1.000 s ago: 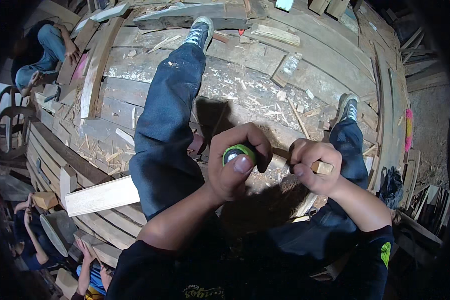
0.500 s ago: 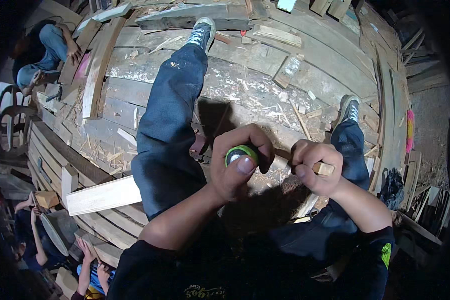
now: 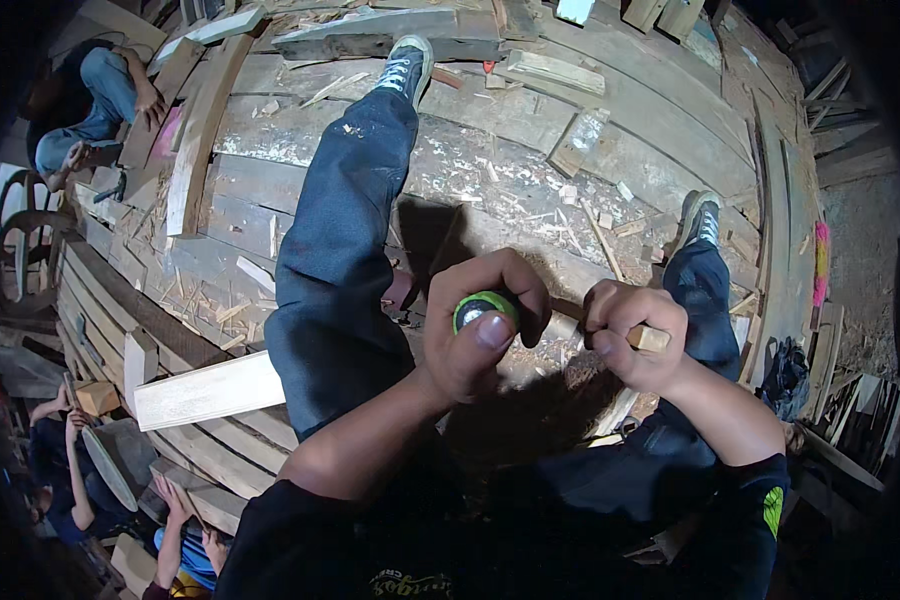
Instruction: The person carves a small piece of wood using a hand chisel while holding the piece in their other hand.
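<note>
My left hand [image 3: 482, 335] is closed round a green and black rounded handle [image 3: 473, 308], seen end-on, with the thumb lying over its top. To its right, my right hand [image 3: 635, 335] grips a light wooden handle [image 3: 653, 339], whose end shows beside the thumb. What either handle is attached to is mostly hidden by the fingers and shadow. Both hands are above the shadowed floor between my outstretched legs, apart from each other.
Planks and scraps cover the wooden floor [image 3: 490, 140]. A white board [image 3: 205, 390] lies left of my leg. At left are a dark plastic chair [image 3: 20, 240] and co-workers [image 3: 110, 90], [image 3: 70, 480]. A black bag [image 3: 785, 375] sits at right.
The whole view has shifted a few pixels to the right, hands and surroundings together. Both hands keep the same grips.
</note>
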The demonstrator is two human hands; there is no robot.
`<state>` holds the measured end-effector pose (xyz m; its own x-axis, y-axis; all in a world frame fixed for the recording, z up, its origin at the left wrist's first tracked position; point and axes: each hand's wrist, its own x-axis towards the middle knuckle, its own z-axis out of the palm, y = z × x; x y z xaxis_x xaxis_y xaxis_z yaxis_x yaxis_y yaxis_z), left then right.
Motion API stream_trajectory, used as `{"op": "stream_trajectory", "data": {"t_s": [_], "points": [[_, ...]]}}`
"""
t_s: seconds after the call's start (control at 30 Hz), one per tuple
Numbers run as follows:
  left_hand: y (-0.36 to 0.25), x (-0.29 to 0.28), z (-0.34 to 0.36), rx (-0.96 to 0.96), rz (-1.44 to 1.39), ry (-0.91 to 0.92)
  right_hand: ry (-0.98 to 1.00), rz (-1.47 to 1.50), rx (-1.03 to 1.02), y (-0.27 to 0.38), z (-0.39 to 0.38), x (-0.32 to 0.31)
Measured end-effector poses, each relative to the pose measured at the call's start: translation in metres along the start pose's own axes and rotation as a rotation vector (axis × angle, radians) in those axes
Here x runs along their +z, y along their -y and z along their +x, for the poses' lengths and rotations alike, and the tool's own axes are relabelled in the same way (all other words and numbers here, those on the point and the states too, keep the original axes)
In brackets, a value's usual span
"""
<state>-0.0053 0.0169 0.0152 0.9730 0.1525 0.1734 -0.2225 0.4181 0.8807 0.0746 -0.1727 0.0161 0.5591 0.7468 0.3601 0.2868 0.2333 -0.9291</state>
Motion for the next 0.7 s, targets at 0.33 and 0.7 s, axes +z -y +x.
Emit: {"op": "stream_trajectory", "data": {"t_s": [0.33, 0.7], "points": [[-0.0004, -0.0002, -0.0003, -0.011, 0.002, 0.008, -0.007, -0.001, -0.006, 0.0003, 0.0000, 0.0000], [-0.0011, 0.0010, 0.0005, -0.015, -0.006, -0.006, -0.002, -0.015, 0.017, 0.0004, -0.0012, -0.0010]]}}
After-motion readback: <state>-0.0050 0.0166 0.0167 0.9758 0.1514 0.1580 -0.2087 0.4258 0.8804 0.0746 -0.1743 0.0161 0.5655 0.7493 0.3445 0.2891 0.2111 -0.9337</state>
